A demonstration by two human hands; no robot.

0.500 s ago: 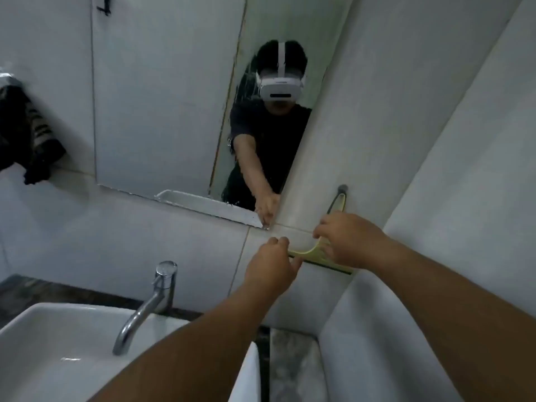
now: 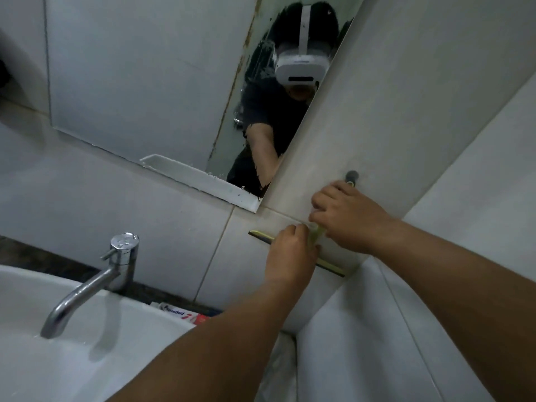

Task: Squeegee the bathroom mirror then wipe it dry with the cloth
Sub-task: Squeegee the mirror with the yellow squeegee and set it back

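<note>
A squeegee (image 2: 330,267) with a yellow-green frame and a dark blade lies flat against the white wall tile, right of the mirror's (image 2: 145,82) lower corner. Its grey handle end (image 2: 351,177) sticks out above my right hand (image 2: 348,221), which curls over the handle. My left hand (image 2: 290,253) grips the squeegee at its neck, just above the blade. The blade shows on both sides of my hands. The mirror reflects a person wearing a white headset. A dark shape at the far left edge (image 2: 3,74) is too cut off to identify.
A chrome tap (image 2: 119,256) stands over the white basin (image 2: 87,358) at the lower left. A toothpaste tube (image 2: 185,314) lies behind the basin. A tiled side wall (image 2: 449,285) closes in on the right, meeting the back wall just past the squeegee.
The view has moved closer and tilted. My left hand has closed onto the squeegee's neck, and more of the blade now shows to its left. My right hand stays on the handle.
</note>
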